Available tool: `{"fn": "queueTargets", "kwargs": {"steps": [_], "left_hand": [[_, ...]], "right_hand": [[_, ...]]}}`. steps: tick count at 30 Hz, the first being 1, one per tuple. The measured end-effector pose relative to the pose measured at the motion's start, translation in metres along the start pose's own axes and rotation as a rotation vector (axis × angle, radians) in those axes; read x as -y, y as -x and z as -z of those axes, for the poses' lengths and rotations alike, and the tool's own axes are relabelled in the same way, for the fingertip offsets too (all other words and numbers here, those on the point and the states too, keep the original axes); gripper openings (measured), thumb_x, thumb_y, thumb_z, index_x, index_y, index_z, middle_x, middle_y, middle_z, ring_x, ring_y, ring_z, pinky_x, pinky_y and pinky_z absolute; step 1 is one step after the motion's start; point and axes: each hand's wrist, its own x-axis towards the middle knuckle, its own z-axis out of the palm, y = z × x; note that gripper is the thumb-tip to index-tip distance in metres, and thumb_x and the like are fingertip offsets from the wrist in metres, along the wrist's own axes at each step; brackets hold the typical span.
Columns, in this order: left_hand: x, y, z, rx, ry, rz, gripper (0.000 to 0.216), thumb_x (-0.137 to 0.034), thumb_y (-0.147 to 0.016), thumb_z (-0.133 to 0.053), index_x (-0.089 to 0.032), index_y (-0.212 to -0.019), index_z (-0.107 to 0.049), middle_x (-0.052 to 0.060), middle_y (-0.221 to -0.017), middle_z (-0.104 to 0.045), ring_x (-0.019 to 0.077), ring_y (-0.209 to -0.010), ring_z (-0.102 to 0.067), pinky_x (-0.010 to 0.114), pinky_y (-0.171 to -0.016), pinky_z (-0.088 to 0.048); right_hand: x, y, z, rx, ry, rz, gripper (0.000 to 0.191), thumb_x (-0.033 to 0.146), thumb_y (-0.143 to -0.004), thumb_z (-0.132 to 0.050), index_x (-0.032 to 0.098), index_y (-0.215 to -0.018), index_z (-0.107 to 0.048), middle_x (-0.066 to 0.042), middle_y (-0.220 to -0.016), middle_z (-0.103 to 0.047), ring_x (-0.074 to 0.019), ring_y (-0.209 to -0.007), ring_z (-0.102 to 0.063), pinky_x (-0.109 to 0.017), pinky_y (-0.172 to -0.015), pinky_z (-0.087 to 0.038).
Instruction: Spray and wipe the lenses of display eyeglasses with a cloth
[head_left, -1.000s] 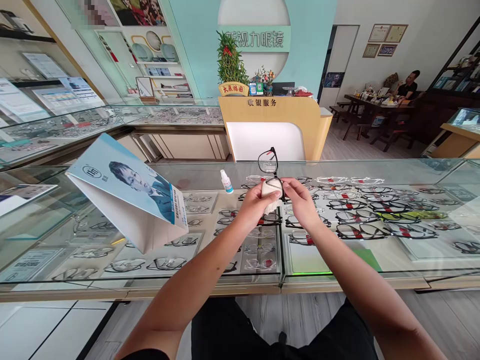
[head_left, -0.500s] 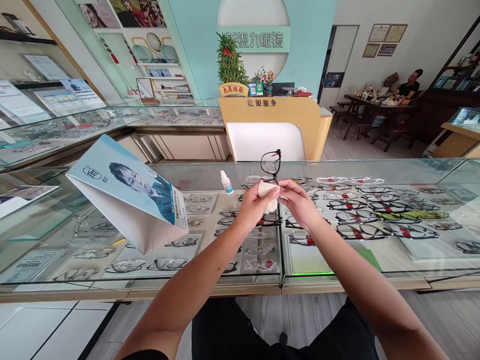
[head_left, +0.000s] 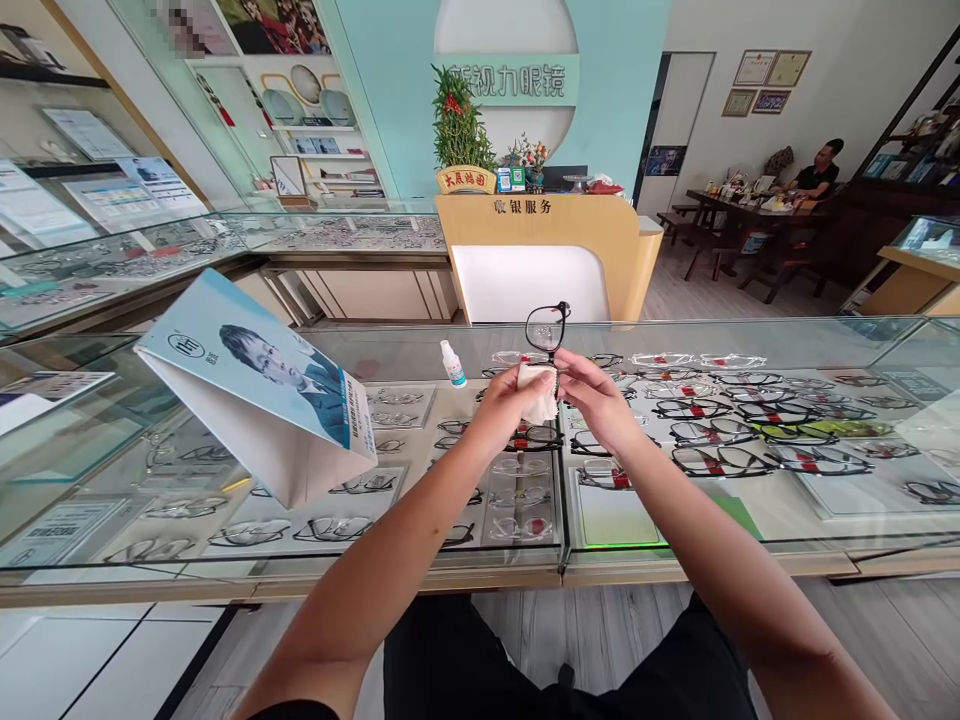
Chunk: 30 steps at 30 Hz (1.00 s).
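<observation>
**Holding black glasses (head_left: 546,330) on end over a glass counter (head_left: 487,578)**

Holds the black glasses just right of the middle of the frame, above the glass counter, with one lens uppermost in plain sight and the lower lens mostly hidden by a pale cloth (head_left: 537,394). Pinches the pale cloth between thumb and bent fingers of the left hand (head_left: 502,405), folded against the lower half of the black glasses. Pinches the edge of the black glasses with the right hand (head_left: 598,398), close beside the left; cannot tell the exact place of every right fingertip behind the pale cloth.

Shows, just left of the hands, a small white bottle (head_left: 453,366) standing on the glass counter. Shows, farther left, a big blue card stand (head_left: 274,365) with a printed portrait. Displays, under the glass, rows of other glasses (head_left: 714,432), many with red tags, from lower left to right edge.

Shows, at upper centre, a wooden desk (head_left: 465,222) with a leafy plant (head_left: 460,135) on top, and a wall sign (head_left: 517,80) above. Includes, at upper right, a seated person (head_left: 817,180) in a dark top beside a dark table (head_left: 750,210).
</observation>
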Motion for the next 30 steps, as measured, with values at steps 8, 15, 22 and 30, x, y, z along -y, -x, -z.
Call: {"fn": "queueTargets", "kwargs": {"steps": [8, 15, 22, 30], "left_hand": [[0.004, -0.002, 0.009, 0.122, -0.015, 0.072, 0.076, -0.07, -0.06, -0.109, -0.016, -0.107, -0.081, 0.005, -0.089, -0.079, 0.0172, -0.075, -0.07, 0.029, -0.066, -0.05], [-0.001, -0.002, 0.011, 0.249, -0.059, 0.039, 0.065, -0.058, -0.065, -0.11, -0.016, -0.101, -0.075, 0.004, -0.083, -0.078, 0.0141, -0.071, -0.064, 0.027, -0.064, -0.045], [0.0, -0.002, 0.009, 0.25, 0.007, 0.064, 0.057, -0.052, -0.065, -0.111, -0.017, -0.093, -0.075, 0.004, -0.084, -0.077, 0.0152, -0.074, -0.067, 0.028, -0.067, -0.047], [0.005, -0.004, 0.009, 0.228, 0.107, 0.091, 0.055, -0.047, -0.064, -0.113, -0.017, -0.092, -0.077, 0.001, -0.08, -0.073, 0.0138, -0.072, -0.065, 0.028, -0.066, -0.048]], "right_hand": [[0.01, -0.002, 0.004, 0.04, 0.008, -0.027, 0.03, 0.038, -0.083, -0.09, 0.033, -0.113, -0.091, 0.001, -0.096, -0.081, -0.0171, -0.078, -0.059, -0.036, -0.078, -0.053], [0.005, -0.004, 0.007, 0.111, -0.018, -0.011, 0.028, 0.032, -0.085, -0.088, 0.034, -0.113, -0.092, 0.002, -0.094, -0.081, -0.0165, -0.075, -0.061, -0.037, -0.08, -0.054], [0.005, -0.004, 0.007, 0.112, -0.007, -0.006, 0.029, 0.035, -0.084, -0.09, 0.035, -0.112, -0.092, 0.0, -0.116, -0.087, -0.0185, -0.083, -0.062, -0.037, -0.083, -0.052], [0.008, -0.003, 0.006, 0.132, 0.007, 0.044, 0.029, 0.04, -0.084, -0.092, 0.034, -0.112, -0.089, -0.002, -0.12, -0.087, -0.0274, -0.113, -0.072, -0.04, -0.091, -0.054]]}}
